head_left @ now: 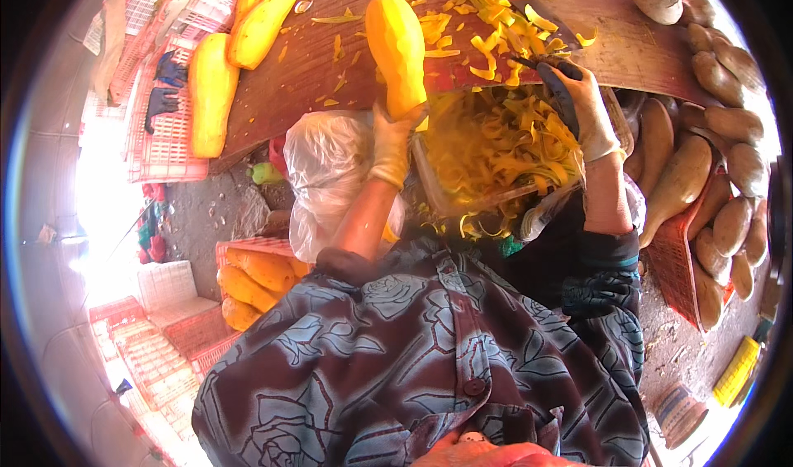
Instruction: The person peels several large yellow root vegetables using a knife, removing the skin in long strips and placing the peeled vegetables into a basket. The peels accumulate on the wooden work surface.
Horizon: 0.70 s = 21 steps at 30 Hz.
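Note:
In a pale glove, my left hand (pixel 390 140) grips the lower end of a peeled yellow squash (pixel 395 58), which lies lengthwise at the edge of the reddish wooden board (pixel 301 78). My right hand (pixel 586 107), in a grey-and-pale glove, is closed on a dark tool (pixel 529 62), probably a peeler, whose head is hard to make out among yellow peels (pixel 496 29) on the board. Between my hands, a bin (pixel 504 149) holds a heap of peels. Peeled squashes (pixel 211 95) lie at the board's left end.
A plastic bag (pixel 322 169) sits left of the bin. Crates with orange squashes (pixel 252 293) are at lower left. Several unpeeled squashes (pixel 677 169) are piled at right around a red crate (pixel 673 269). A pink crate (pixel 169 153) stands at upper left.

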Available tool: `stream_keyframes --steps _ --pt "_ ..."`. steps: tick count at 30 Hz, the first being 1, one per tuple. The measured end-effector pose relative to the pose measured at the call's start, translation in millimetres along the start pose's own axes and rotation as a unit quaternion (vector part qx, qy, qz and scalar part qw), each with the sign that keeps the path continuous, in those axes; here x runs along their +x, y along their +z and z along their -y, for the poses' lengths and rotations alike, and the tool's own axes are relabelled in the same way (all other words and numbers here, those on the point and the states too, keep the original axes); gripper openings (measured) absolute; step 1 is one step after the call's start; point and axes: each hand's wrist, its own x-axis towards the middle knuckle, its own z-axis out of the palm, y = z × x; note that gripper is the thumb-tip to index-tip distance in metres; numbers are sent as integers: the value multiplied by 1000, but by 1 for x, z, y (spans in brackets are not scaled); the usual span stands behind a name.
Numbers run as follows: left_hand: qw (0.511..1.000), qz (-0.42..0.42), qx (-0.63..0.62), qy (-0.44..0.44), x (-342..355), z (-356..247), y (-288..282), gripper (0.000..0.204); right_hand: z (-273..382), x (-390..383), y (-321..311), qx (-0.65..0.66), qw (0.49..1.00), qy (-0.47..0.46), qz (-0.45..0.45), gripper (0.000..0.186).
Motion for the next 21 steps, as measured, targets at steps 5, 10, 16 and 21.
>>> stream_keyframes --steps 5,10,16,21 --pt "984 -19 93 153 2 -8 -10 75 15 -15 29 -88 984 -151 19 30" --pt "996 63 -56 35 16 -10 -45 67 26 -27 30 -163 977 -141 -5 28" --pt "777 222 263 527 23 19 -50 43 20 -17 31 -240 954 -179 -12 36" --pt "982 165 -90 -13 1 18 -15 44 9 -7 38 -163 973 -158 -30 38"
